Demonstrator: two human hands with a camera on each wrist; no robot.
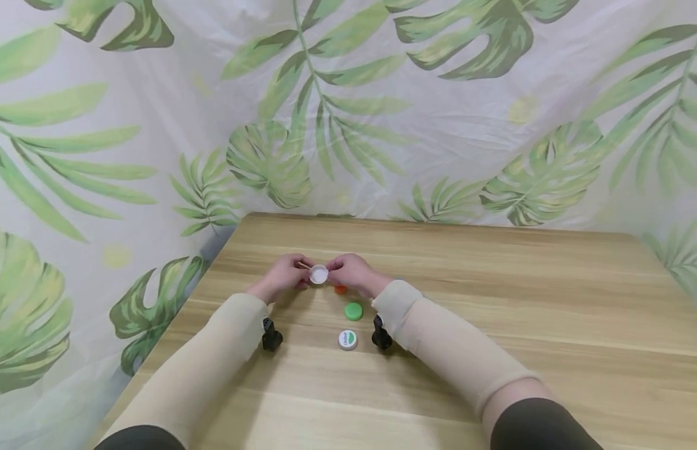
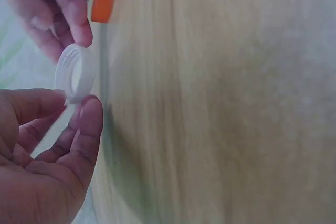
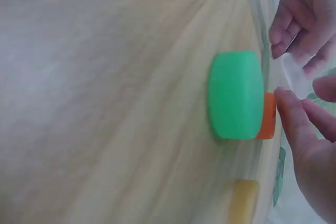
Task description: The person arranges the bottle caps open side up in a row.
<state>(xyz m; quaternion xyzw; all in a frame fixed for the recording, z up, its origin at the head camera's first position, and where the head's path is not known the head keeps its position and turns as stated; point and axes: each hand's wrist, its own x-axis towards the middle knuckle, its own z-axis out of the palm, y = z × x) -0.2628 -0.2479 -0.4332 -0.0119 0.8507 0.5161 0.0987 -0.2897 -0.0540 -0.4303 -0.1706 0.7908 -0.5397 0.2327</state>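
Both hands meet over the middle of the wooden table (image 1: 494,300) and pinch a small white bottle cap (image 1: 318,274) between them. My left hand (image 1: 289,275) holds its left rim with thumb and finger, and my right hand (image 1: 348,272) holds the right rim. In the left wrist view the white cap (image 2: 76,74) stands on edge, hollow side showing, just off the table. Right below the right hand lies an orange cap (image 1: 340,289), which also shows in the left wrist view (image 2: 103,2).
A green cap (image 1: 353,310) and a white cap with a green label (image 1: 348,339) lie in a row toward me. The right wrist view shows the green cap (image 3: 236,94) in front of the orange cap (image 3: 269,116), and a yellow piece (image 3: 244,198). A leaf-print curtain (image 1: 348,112) hangs behind.
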